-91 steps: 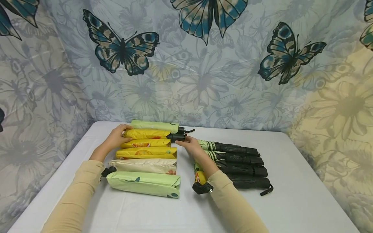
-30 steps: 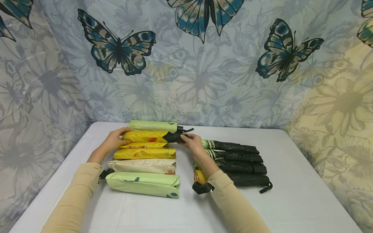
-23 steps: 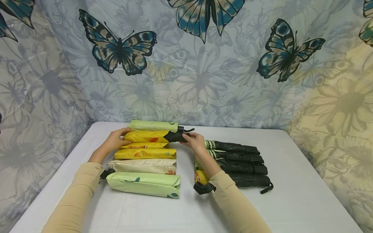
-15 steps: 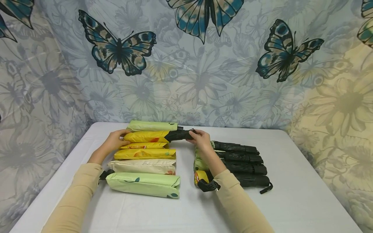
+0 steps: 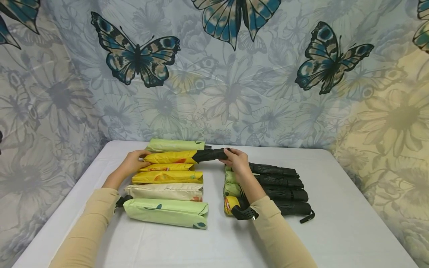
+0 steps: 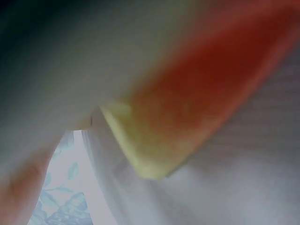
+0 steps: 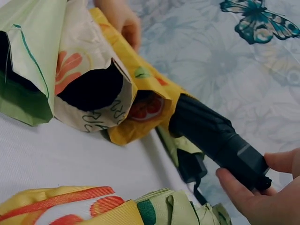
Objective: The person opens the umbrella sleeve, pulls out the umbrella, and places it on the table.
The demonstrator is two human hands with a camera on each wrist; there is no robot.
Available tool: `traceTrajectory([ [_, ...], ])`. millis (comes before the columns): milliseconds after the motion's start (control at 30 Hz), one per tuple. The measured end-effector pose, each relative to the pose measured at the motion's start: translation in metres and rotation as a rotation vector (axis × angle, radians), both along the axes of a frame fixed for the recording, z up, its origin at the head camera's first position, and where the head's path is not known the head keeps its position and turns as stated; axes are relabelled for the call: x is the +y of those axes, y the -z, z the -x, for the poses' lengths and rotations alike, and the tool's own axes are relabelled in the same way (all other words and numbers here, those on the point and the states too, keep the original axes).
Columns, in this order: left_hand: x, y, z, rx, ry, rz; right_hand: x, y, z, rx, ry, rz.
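In the head view, my left hand holds the left end of a yellow fruit-print umbrella sleeve. A black folded umbrella sticks out of the sleeve's right end, part of it still inside. My right hand pinches the end of its handle between thumb and fingers, as the right wrist view also shows on the black handle. Just in front lie more yellow sleeves, a cream sleeve and a light green sleeve. The left wrist view is mostly blurred cloth.
Behind the held sleeve lies a light green sleeve with a black handle end showing. On the right, several folded umbrellas lie in a row, black at one end and green or yellow at the other. A white cloth covers the table; a butterfly-print cloth hangs behind.
My right hand has moved to the right with the umbrella handle, and more of the black umbrella shows outside the yellow sleeve. My left hand has stayed at the sleeve's left end.
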State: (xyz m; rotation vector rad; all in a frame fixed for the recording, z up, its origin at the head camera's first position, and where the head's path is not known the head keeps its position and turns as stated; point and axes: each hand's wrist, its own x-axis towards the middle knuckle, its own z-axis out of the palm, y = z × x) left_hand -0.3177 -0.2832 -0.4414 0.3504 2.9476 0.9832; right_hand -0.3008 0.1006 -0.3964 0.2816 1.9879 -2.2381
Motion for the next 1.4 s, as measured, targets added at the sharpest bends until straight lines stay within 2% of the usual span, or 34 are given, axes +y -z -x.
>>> traceTrajectory([
  [367,-0.0005,0.0009,0.0007,-0.003,-0.008,0.003,0.0034,-0.0009,0.0,0.004,-0.003,0.016],
  [600,-0.0002,0.0011,0.0017,0.002,-0.009,0.022,0.0034,-0.002,-0.0025,0.043,0.009,0.029],
  [800,0.0003,0.0007,0.0013,-0.005,-0.021,0.018,0.0045,-0.001,0.0005,-0.005,0.017,0.022],
  [1033,0.001,0.0004,0.0009,0.022,-0.017,0.011,0.0061,-0.0023,0.0026,-0.044,0.022,0.05],
  [1233,0.0012,0.0005,0.0009,0.026,-0.019,0.005,0.0054,-0.0051,0.0005,-0.037,0.03,0.074],
  [1400,0.001,0.0,0.0007,0.029,-0.023,0.003,0.0067,-0.0054,-0.0004,-0.016,0.026,0.047],
])
